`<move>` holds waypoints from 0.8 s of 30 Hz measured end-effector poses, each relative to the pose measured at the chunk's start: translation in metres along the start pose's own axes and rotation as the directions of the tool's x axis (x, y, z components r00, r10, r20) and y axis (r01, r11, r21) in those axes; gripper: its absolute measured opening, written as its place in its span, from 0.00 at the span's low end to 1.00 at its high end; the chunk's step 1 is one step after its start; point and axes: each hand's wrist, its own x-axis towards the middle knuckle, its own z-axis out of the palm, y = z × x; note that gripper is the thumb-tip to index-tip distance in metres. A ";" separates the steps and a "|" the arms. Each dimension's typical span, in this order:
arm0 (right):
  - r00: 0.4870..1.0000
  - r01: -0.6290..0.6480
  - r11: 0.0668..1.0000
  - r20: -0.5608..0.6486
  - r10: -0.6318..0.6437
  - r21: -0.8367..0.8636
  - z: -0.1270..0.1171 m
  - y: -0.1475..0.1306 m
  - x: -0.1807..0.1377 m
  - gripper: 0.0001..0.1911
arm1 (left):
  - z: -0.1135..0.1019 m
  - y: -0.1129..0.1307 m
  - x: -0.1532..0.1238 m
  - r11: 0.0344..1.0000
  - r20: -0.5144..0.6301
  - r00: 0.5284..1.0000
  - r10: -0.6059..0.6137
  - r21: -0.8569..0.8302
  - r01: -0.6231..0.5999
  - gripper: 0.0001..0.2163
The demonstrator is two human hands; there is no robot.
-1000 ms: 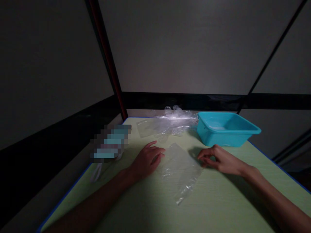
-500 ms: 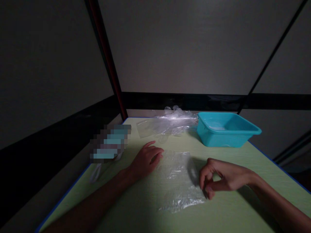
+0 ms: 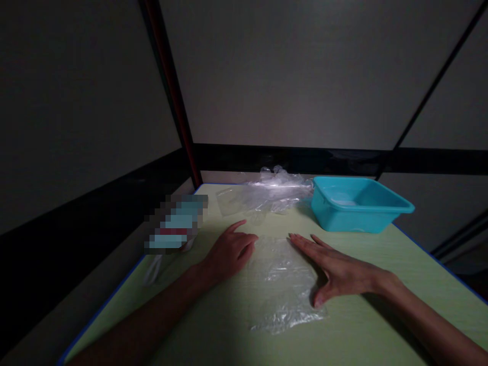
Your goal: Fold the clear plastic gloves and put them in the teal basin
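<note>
A thin clear plastic bag [image 3: 280,284] lies flat and slightly wrinkled on the table in front of me. My left hand [image 3: 231,254] rests at its upper left edge, thumb and index fingertips pinched together there, with another finger stretched out. On the right edge of the bag is my right hand [image 3: 335,264], palm down, its fingers extended and the thumb spread away from them. The right fingertips reach the bag's upper right corner, and the thumb touches near its lower right side.
A heap of crumpled clear plastic [image 3: 270,193] lies at the table's far edge. To its right stands a turquoise plastic basin [image 3: 354,216]. A pixelated item [image 3: 177,226] with a white strap [image 3: 153,269] sits at left. Walls [image 3: 290,76] enclose the green table [image 3: 213,325].
My right hand has uncurled from a bent-finger pose, spreading its fingers forward over the bag's right edge. My left hand stays nearly in place. The view has shifted slightly.
</note>
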 end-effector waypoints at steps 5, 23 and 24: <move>1.000 -0.004 1.000 -0.011 0.004 -0.019 0.000 0.003 0.001 0.57 | 0.000 0.000 0.001 0.997 0.058 0.997 -0.054 0.051 0.051 0.08; 0.970 -0.052 0.979 -0.243 0.003 -0.197 0.022 -0.024 0.021 0.43 | 0.003 -0.002 0.001 0.983 0.133 0.977 -0.169 0.101 0.156 0.10; 0.970 -0.049 0.977 -0.243 -0.003 -0.208 0.023 -0.024 0.021 0.43 | 0.003 -0.002 0.001 0.982 0.136 0.976 -0.171 0.102 0.158 0.10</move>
